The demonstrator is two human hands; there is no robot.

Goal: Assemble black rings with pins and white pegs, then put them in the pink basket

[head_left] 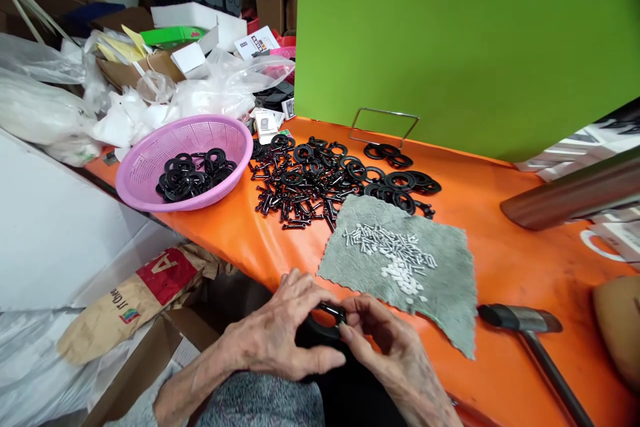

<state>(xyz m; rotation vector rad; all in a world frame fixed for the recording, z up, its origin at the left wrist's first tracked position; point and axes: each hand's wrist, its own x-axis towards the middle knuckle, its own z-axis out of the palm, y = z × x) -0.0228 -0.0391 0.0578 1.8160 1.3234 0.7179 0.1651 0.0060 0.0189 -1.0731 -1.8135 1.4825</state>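
While both hands, left hand (280,337) and right hand (387,340), pinch one black ring (325,321), few finished sit in the basket (145,170) at 10 o'clock; big loose pile (320,180) at 12 remains.

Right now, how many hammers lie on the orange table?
1. The hammer with the dark metal head lies on the orange table at the right, beside the grey cloth. Others may be out of view.

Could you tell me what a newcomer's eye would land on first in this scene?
Probably the bright green panel standing at the back of the orange table, with a spread of black rings and small parts before it. To the left sits a pink basket of rings; near the front edge, both hands, left hand and right hand, hold a black ring.
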